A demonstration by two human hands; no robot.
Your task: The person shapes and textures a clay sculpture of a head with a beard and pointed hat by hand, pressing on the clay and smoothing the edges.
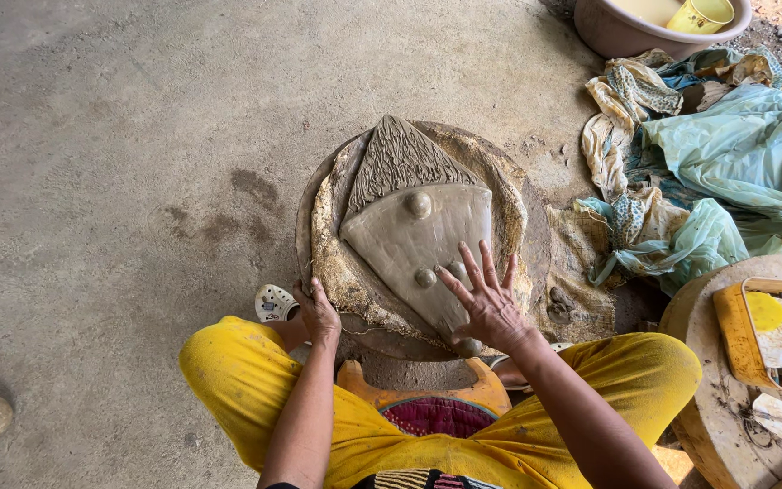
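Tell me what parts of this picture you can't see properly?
Head view only:
- Round board: mostly covered by coarse sackcloth and the grey wedge-shaped clay slab.
- Clay slab's lower tip: hidden under the right hand.
- Brown basin and yellow cup: cut off by the top edge.
- Orange tray's tools: too small.

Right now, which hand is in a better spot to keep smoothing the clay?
Probably the right hand: it lies flat with spread fingers on the smooth part of the clay piece. The left hand sits off the clay, at the edge of the round board.
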